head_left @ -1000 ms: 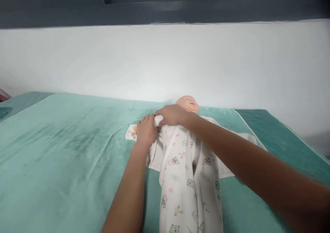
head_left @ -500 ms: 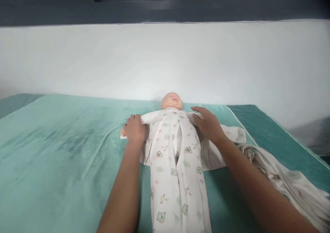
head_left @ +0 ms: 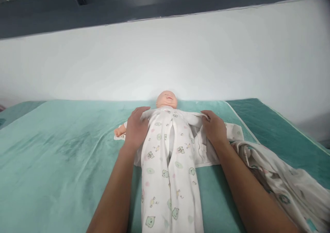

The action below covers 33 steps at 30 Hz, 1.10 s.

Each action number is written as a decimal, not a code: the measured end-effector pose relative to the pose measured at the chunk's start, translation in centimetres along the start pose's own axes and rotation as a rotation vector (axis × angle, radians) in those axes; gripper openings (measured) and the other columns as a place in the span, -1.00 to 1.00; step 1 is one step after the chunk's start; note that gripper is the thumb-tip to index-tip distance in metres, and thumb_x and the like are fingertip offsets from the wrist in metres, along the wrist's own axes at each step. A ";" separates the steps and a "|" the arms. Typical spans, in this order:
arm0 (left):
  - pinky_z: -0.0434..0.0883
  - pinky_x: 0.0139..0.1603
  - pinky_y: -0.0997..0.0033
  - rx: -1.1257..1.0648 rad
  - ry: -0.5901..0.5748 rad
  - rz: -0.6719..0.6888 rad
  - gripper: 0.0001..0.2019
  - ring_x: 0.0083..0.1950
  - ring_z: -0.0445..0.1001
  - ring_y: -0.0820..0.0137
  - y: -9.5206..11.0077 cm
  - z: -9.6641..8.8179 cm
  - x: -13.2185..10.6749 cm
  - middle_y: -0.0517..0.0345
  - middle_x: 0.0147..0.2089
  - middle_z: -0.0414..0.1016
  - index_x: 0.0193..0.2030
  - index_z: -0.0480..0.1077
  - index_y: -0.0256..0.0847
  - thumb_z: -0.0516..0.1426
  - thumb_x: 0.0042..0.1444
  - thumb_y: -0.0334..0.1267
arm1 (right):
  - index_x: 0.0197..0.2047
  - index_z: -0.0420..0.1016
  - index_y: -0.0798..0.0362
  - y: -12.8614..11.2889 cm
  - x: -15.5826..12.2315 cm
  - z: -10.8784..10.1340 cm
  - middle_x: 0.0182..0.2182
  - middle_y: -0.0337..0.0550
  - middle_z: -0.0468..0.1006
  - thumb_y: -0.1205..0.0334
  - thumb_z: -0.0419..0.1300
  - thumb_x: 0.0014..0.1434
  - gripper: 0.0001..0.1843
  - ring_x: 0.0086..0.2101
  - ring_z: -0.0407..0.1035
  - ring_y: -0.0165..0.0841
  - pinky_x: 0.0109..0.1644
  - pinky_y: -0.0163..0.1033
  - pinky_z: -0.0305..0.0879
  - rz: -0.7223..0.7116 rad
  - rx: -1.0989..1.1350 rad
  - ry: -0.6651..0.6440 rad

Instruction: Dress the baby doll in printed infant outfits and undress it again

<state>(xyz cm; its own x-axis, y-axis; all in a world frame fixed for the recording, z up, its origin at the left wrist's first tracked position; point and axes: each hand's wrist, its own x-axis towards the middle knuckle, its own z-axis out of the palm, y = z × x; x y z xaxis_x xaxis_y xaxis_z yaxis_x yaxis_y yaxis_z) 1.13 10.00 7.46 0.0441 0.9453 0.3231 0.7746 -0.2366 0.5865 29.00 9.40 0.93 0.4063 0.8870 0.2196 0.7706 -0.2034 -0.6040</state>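
Observation:
A baby doll [head_left: 167, 100] lies on its back, head toward the wall. Over its body is a long white baby romper [head_left: 170, 178] with printed green bears. Beside the doll's shoulder, on the left, my left hand [head_left: 137, 126] rests against the romper's edge, fingers stretched out and not wrapped round anything. The doll's bare hand [head_left: 119, 131] shows past it. On the other side, my right hand [head_left: 213, 128] pinches the end of the romper's white sleeve or shoulder piece. Underneath, a white baby shirt [head_left: 203, 154] is spread out, one sleeve reaching right.
A crumpled white printed cloth [head_left: 278, 171] lies at the right. A light green blanket [head_left: 77, 157] covers the surface, with darker green fabric [head_left: 278, 123] beyond its right border. Behind stands a white wall [head_left: 165, 54] under a dark frame.
My left hand has shifted from the doll's forearm in to its shoulder side, and its fingers have straightened. My right hand has drawn the romper's upper edge outward to the right. The view has tilted.

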 end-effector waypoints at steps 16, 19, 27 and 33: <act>0.39 0.00 0.20 0.644 -0.741 0.603 -0.73 0.09 0.41 0.14 13.2 9.5 3.5 -0.13 0.09 0.42 -0.03 0.46 -0.25 0.07 0.14 -0.40 | -0.06 0.48 0.00 -0.1 0.4 -0.7 -0.15 -0.01 0.59 0.02 -0.05 0.26 -0.62 -0.05 0.41 -0.13 0.13 -0.03 0.09 0.092 -0.105 -0.119; 0.32 0.13 0.10 0.696 -0.791 0.595 -0.72 0.14 0.37 0.11 13.3 12.1 4.2 -0.14 0.09 0.44 -0.04 0.46 -0.24 0.15 0.09 -0.36 | -0.12 0.50 -0.02 0.1 0.6 -0.8 -0.24 -0.07 0.59 0.07 -0.06 0.28 -0.65 -0.13 0.42 -0.18 0.04 -0.10 0.11 0.091 -0.091 -0.130; 0.36 0.07 0.16 0.726 -0.824 0.590 -0.71 -0.02 0.52 0.18 12.4 13.8 5.6 0.00 -0.07 0.57 -0.10 0.45 -0.17 0.22 -0.02 -0.37 | -0.17 0.50 -0.02 0.4 0.8 -0.8 -0.26 -0.08 0.58 0.06 -0.05 0.30 -0.67 -0.16 0.40 -0.21 -0.01 -0.15 0.08 0.090 -0.050 -0.130; 0.36 0.07 0.14 0.745 -0.759 0.619 -0.72 0.03 0.51 0.17 12.3 12.5 5.2 -0.03 -0.01 0.55 -0.03 0.42 -0.17 0.11 0.09 -0.38 | -0.22 0.50 0.01 1.4 1.0 -0.4 -0.26 -0.02 0.56 0.04 -0.02 0.25 -0.67 -0.19 0.37 -0.19 -0.10 -0.16 0.09 0.100 0.119 -0.085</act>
<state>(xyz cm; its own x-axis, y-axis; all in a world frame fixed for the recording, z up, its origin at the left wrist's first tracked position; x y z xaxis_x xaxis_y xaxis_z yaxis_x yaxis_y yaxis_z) 18.80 14.82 7.04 0.6948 0.6690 -0.2641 0.6526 -0.7407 -0.1595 30.71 9.85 0.58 0.4310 0.8977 0.0919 0.6631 -0.2459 -0.7070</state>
